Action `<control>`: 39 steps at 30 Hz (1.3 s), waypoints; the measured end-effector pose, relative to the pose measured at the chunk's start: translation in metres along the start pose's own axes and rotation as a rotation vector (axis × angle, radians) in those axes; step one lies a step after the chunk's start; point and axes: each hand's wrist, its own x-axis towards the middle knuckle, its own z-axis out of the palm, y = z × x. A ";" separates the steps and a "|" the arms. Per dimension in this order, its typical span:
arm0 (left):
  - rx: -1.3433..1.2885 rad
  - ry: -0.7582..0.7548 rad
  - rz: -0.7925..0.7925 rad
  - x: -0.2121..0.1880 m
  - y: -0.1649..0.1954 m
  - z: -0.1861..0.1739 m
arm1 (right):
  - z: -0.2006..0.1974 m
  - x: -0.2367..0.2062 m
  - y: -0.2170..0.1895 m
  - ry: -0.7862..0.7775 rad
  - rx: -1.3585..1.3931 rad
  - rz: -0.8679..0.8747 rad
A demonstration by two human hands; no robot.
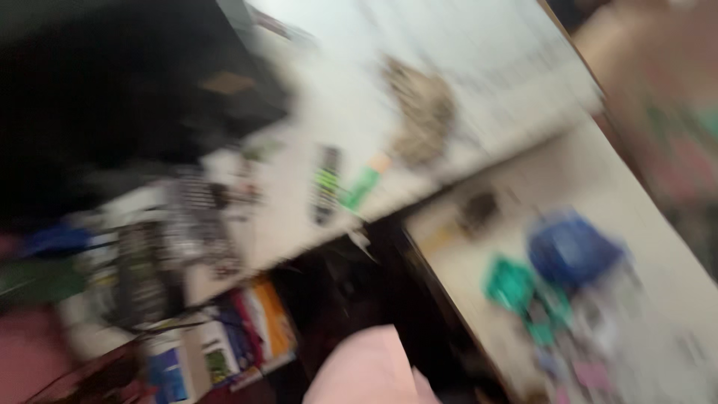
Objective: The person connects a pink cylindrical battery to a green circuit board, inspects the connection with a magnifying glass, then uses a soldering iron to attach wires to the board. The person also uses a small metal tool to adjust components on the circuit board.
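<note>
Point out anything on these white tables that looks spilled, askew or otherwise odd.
The picture is too motion-blurred to judge damage or spills. The white tables are cluttered: a blue lump among green pieces, and a brownish heap. Neither hand shows.

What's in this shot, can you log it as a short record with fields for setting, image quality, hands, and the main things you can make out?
setting: two pale tables meeting at an angle, dark gap between them
image quality: heavy motion blur, small things cannot be identified
hands: neither hand clearly in view; a pink shape at the bottom edge, unclear what it is
right table: blue object beside green objects
left table: green bottle-like item, dark flat item, brownish heap
lower left: colourful books or boxes
</note>
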 end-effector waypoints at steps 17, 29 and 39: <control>-1.462 -0.040 0.189 -0.205 0.522 0.000 | 0.049 0.020 0.248 0.667 0.144 -0.086; -1.424 -0.138 0.165 -0.306 0.625 -0.168 | 0.124 -0.015 0.331 0.884 0.261 -0.195; -1.383 -0.038 0.307 -0.240 0.697 -0.135 | 0.166 -0.010 0.359 0.887 0.350 -0.408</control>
